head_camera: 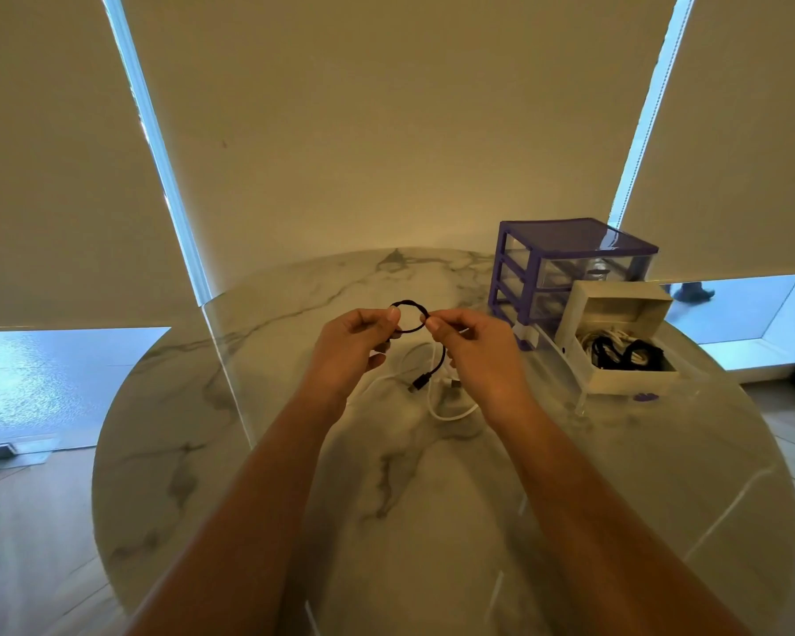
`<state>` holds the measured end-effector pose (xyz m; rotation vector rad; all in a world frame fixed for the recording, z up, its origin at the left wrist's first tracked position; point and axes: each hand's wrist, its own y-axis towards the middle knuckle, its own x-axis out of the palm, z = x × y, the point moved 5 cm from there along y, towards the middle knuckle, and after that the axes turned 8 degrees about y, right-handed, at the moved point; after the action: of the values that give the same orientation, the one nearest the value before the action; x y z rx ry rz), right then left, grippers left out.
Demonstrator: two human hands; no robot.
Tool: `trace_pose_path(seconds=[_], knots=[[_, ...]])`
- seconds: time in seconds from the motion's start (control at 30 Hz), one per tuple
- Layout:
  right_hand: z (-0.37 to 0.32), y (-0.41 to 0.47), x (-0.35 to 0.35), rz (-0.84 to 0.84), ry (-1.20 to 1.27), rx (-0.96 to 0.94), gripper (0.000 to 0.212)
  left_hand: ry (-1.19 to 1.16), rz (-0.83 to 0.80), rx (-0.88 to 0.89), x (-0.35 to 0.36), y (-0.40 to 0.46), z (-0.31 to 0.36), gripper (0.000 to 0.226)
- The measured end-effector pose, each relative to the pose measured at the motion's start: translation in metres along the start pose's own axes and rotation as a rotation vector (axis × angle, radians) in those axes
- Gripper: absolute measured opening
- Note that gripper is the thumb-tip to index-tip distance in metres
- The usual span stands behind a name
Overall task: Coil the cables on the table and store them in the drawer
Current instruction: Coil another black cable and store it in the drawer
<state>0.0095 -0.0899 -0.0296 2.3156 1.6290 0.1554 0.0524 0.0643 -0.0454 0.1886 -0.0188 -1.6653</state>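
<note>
A short black cable forms a small loop in the air between my two hands, above the round marble table. My left hand pinches the loop's left side. My right hand pinches its right side, and the cable's tail hangs down to a plug. A white cable lies loose on the table under my hands. At the right stands a purple drawer unit. Its bottom drawer is pulled out and holds several coiled black and white cables.
Pale roller blinds hang behind the table, with bright window strips between and below them. A wooden floor shows at both lower sides. The table's front edge lies under my forearms.
</note>
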Motion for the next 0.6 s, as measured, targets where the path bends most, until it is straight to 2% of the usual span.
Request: trace_pose_path(seconds=[0.17,0.33,0.47,0.6], knots=[[0.005,0.003,-0.001,0.018,-0.012,-0.010,0.012,0.042,-0.015,0.011,-0.001,0.000,-0.001,0.019],[0.009,0.007,-0.001,0.011,-0.124,-0.073,0.014,0.200,-0.070,0.068,0.001,0.000,0.003,0.025],[0.008,0.005,0.005,-0.071,-0.216,-0.127,0.017,0.294,-0.033,0.143,-0.003,0.000,0.007,0.007],[0.006,0.005,0.005,-0.131,-0.146,-0.060,0.020,0.251,0.042,0.140,-0.012,0.002,0.006,0.005]])
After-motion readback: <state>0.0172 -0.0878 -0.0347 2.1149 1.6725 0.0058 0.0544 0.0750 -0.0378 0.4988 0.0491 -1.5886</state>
